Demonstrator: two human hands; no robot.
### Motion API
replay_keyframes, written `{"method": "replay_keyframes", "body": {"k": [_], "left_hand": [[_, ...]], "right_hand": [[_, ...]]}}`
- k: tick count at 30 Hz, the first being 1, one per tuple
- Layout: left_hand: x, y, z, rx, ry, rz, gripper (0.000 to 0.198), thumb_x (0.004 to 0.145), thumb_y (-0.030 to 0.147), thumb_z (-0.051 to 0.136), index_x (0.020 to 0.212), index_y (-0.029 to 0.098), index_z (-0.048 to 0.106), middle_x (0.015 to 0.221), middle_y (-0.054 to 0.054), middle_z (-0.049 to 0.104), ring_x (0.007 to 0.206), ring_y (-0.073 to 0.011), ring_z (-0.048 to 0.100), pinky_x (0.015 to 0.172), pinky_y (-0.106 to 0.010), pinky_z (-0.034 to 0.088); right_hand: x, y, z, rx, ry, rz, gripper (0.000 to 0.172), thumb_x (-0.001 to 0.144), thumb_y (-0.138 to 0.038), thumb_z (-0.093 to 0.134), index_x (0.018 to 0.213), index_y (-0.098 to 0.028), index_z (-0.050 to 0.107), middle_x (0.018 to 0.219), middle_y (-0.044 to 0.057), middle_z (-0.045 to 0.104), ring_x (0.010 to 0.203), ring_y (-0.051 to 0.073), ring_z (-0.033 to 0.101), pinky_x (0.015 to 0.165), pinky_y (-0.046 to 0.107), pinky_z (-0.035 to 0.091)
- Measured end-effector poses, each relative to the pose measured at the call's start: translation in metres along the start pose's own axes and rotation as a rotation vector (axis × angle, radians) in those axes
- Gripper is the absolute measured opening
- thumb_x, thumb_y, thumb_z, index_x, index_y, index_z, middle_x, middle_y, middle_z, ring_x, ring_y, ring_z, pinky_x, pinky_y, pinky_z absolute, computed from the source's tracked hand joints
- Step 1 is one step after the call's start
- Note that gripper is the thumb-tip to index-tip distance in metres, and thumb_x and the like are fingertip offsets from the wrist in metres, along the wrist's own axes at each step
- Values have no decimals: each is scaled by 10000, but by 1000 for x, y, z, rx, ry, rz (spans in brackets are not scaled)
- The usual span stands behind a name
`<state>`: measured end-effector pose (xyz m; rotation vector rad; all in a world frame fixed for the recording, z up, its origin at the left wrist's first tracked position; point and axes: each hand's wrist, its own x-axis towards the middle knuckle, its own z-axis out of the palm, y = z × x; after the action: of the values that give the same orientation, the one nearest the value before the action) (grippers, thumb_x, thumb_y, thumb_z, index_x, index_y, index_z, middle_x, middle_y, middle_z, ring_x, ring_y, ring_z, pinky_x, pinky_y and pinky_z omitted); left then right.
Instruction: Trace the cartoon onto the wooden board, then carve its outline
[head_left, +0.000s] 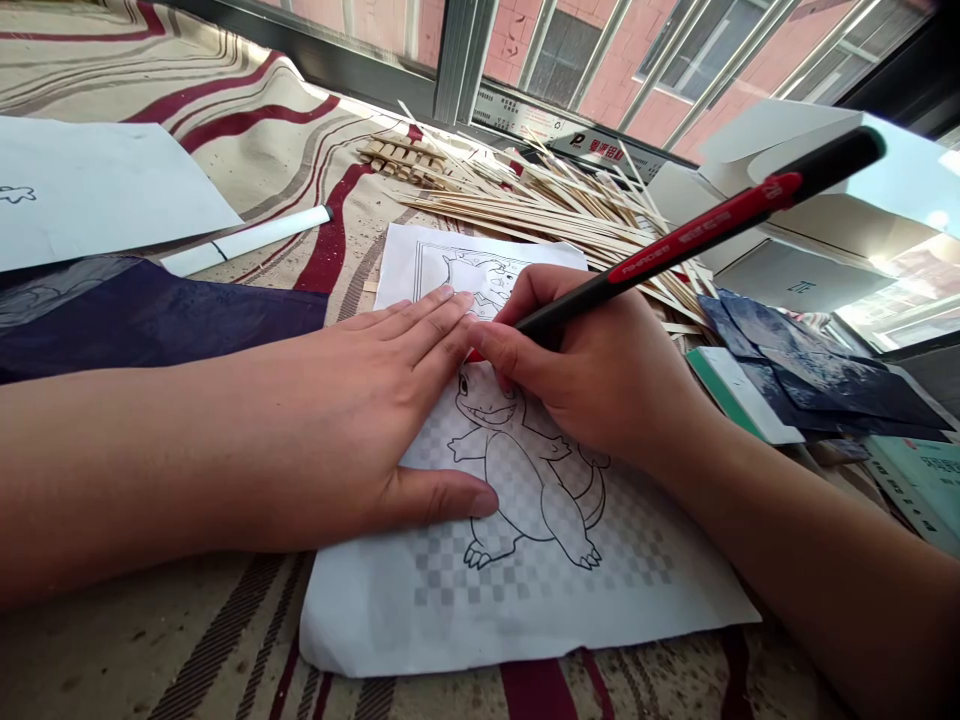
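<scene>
A sheet of paper (390,610) lies before me, printed with the black outline of a cartoon dinosaur-like creature (517,480) on a grey checkered ground. My left hand (405,390) rests flat on the sheet, fingers stretched out and thumb apart, holding nothing. In my right hand (600,360) is a black and red pen (690,240), pinched near its lower end and leaning up to the right. Its tip is hidden behind my fingers, close to the creature's head. Under the top of the sheet, another paper with line drawings (427,265) shows.
Thin wooden sticks (555,205) are piled by the window. A white rolled tube (247,240), dark blue sheet (165,310) and white paper (97,180) lie left. On the right are a white box (795,270), dark printed sheets (817,370) and a green book (922,480). Striped cloth (247,120) covers the surface.
</scene>
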<state>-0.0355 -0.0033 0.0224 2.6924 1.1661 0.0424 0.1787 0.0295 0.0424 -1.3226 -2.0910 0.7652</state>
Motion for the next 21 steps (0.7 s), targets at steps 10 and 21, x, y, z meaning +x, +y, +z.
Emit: {"method": "replay_keyframes", "body": {"k": [10,21], "left_hand": [[4,3,-2,7,-28,-46,1163,948,924,282,1746,79,242,1845,-195,95,1706,-426,170,1381,-549,208],[4,3,1,34,-24,-53,1173,945,928,232,1755,79,205,1846,-198,119,1698,-421,212,1373,-516,231]], "right_hand": [[0,4,0,33,9,30,345,932,-337,793,732,-231,533,688,-4,649,698,161,606,627,317,461],[0,5,-1,22,19,30,338,934,-302,771,725,-238,512,666,-11,635,676,159,604,630,316,467]]}}
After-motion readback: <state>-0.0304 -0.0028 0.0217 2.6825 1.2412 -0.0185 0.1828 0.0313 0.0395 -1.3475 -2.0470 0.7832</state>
